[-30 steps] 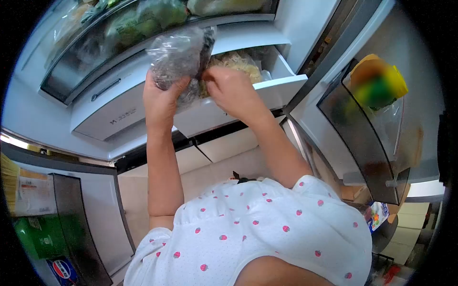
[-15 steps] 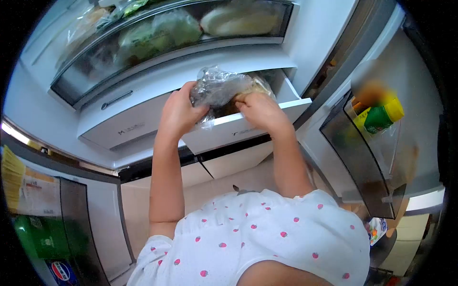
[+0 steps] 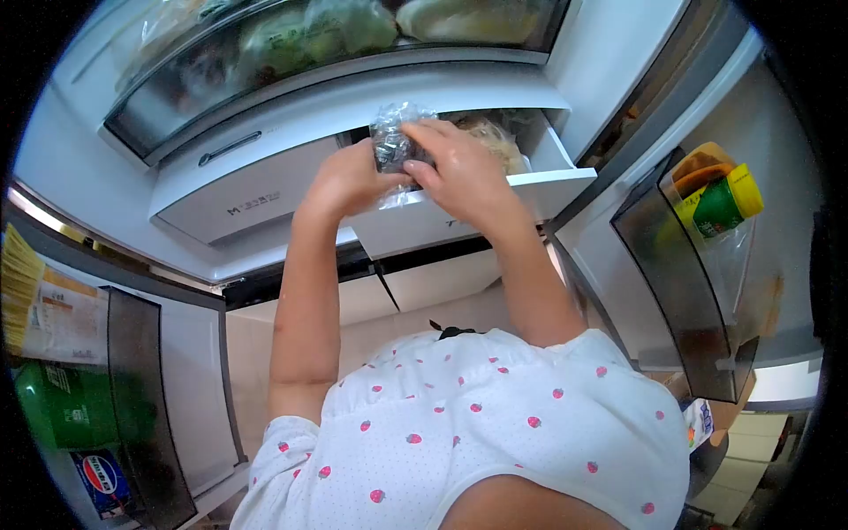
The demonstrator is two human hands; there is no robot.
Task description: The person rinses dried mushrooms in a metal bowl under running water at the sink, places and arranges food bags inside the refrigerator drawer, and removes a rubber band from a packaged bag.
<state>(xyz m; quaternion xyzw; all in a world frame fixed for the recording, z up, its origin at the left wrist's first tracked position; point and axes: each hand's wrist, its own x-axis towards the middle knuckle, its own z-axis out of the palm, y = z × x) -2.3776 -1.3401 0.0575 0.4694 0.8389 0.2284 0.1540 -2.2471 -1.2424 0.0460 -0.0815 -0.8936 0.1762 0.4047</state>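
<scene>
A crinkled clear plastic bag with dark contents (image 3: 393, 141) lies at the left part of the pulled-out right-hand drawer (image 3: 539, 196). My left hand (image 3: 347, 181) grips its left side, thumb across the lower edge. From the right, my right hand (image 3: 459, 168) presses on the same bag with fingers bent over its top and thumb low. Just behind my right hand, a bag of pale yellowish food (image 3: 495, 141) sits in the drawer. What the dark contents are cannot be made out.
Above is a clear bin with bagged green vegetables (image 3: 309, 35). A left-hand drawer (image 3: 238, 194) is beside the open one. The right door shelf holds a green bottle with yellow cap (image 3: 729, 203); the left door holds a green bottle (image 3: 66, 406) and a blue package (image 3: 100, 481).
The plastic bag has come down from above the drawer front into the drawer's left part. My right hand has moved from the yellowish food onto the bag.
</scene>
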